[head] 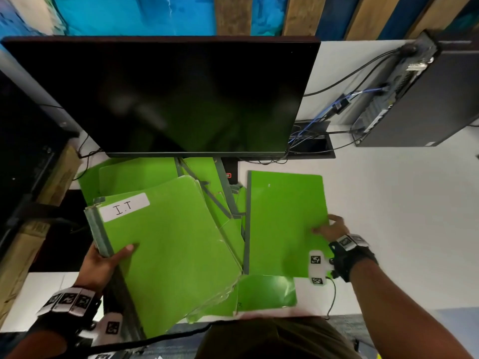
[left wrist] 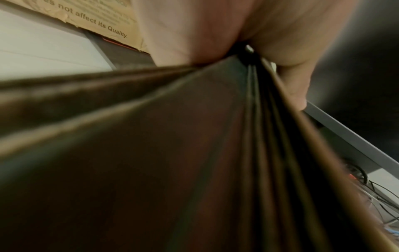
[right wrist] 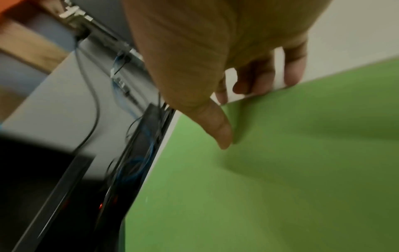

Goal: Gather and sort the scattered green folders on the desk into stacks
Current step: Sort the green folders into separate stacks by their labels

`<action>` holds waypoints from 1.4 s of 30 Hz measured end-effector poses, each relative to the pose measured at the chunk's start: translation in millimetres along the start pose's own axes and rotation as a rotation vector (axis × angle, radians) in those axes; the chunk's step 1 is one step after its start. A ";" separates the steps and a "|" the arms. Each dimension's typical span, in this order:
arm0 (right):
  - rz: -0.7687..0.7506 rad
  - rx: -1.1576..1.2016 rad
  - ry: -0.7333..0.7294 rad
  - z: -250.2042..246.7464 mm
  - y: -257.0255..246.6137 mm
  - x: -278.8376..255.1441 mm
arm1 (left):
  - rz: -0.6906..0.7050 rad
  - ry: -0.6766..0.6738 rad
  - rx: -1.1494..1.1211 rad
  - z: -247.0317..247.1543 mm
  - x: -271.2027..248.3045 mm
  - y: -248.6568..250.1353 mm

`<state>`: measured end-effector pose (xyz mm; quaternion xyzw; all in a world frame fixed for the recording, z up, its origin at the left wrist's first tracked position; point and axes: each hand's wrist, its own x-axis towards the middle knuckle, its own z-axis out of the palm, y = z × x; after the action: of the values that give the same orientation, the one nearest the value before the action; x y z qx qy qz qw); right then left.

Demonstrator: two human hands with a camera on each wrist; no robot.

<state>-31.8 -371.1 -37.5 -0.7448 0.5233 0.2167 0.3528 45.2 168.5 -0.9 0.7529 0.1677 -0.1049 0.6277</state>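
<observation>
Green folders w/ grey spines, left hand [head: 103, 260] gripping I.T-labelled stack [head: 168, 244], right hand [head: 330, 229] pinching plain folder [head: 282, 218]

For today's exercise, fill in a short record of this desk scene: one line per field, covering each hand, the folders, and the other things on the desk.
left hand: left hand grips the spine edge of the bundle of folders, thumb on top
bundle label: white label reads "I.T"
right hand: right hand pinches the right edge of the single green folder
loose folders: more green folders lie scattered under the monitor
desk: white desk
also present: computer tower, cables
</observation>
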 end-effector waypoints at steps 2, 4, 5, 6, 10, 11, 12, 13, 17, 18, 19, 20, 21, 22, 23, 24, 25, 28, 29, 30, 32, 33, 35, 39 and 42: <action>0.011 -0.091 0.017 15.0 -7.4 -13.9 | -0.006 -0.004 0.012 -1.6 2.9 -2.8; 0.040 -0.171 0.055 26.9 -14.4 -25.5 | -0.009 -0.011 0.029 -0.9 4.1 -2.2; 0.064 -0.167 0.092 28.6 -19.0 -34.5 | -0.011 -0.018 0.042 -0.5 4.8 -2.0; 0.096 -0.137 0.132 28.5 -20.2 -36.8 | -0.014 -0.024 0.048 0.1 5.4 -2.1; 0.113 0.039 0.095 15.4 -12.4 -22.8 | -0.029 -0.024 0.034 -1.6 8.9 -4.4; 0.057 0.053 0.044 10.5 -9.3 -19.5 | -0.031 -0.028 0.025 -2.3 9.6 -5.0; 0.000 0.077 0.018 6.9 -7.0 -18.3 | -0.038 -0.030 0.017 -3.1 9.9 -5.0; -0.068 0.127 0.021 4.9 -4.1 -19.1 | -0.040 -0.035 0.013 -3.0 9.4 -4.6; -0.184 0.479 0.038 -3.9 6.9 -36.6 | -0.041 -0.033 0.005 -4.3 8.9 -5.3; -0.177 0.530 0.028 -5.3 9.1 -41.6 | -0.041 -0.035 0.004 -5.9 9.2 -5.8; -0.174 0.574 0.018 -5.2 13.2 -42.5 | -0.047 -0.036 0.004 -8.6 10.0 -8.2; -0.147 0.625 -0.005 -4.6 15.5 -44.5 | -0.055 -0.039 0.000 -11.4 10.5 -9.9; -0.138 0.660 -0.023 -3.7 17.8 -45.1 | -0.068 -0.041 -0.003 -13.8 11.1 -11.0; -0.121 0.688 -0.043 -2.7 20.2 -45.5 | -0.084 -0.040 -0.004 -16.4 11.4 -12.3; -0.094 0.743 -0.065 -0.3 24.2 -41.6 | -0.089 -0.043 -0.006 -17.7 11.2 -13.0; -0.047 0.801 -0.083 1.4 27.7 -38.4 | -0.092 -0.041 -0.005 -19.7 12.2 -14.8; -0.011 0.826 -0.100 6.0 34.6 -28.1 | -0.097 -0.042 0.000 -20.4 12.3 -15.5; 0.003 0.767 -0.137 26.1 36.2 -15.9 | -0.103 -0.028 0.013 -21.9 14.4 -16.4; -0.037 0.688 -0.135 31.7 24.5 -30.1 | -0.096 -0.024 0.009 -21.2 15.0 -15.9; -0.083 0.581 -0.101 36.2 14.3 -44.3 | -0.099 -0.022 0.015 -19.2 14.7 -15.2; -0.145 0.400 -0.052 47.5 -1.7 -61.6 | -0.111 -0.016 0.021 -16.0 14.9 -13.0; -0.159 0.349 -0.048 54.4 -7.1 -65.4 | -0.109 -0.018 0.022 -14.9 14.9 -11.6; -0.142 0.304 -0.040 63.4 -16.7 -72.6 | -0.114 -0.009 0.053 -17.7 17.0 -12.6; -0.096 0.302 -0.057 65.4 -26.1 -79.4 | -0.123 0.007 0.071 -19.4 19.1 -14.6; -0.119 0.276 -0.071 64.4 -26.9 -89.3 | -0.128 0.024 0.078 -15.2 15.9 -13.2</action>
<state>-35.8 -261.2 -10.0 -0.7109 0.4904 0.1476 0.4820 54.0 187.4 -15.9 0.7657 0.2187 -0.1421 0.5879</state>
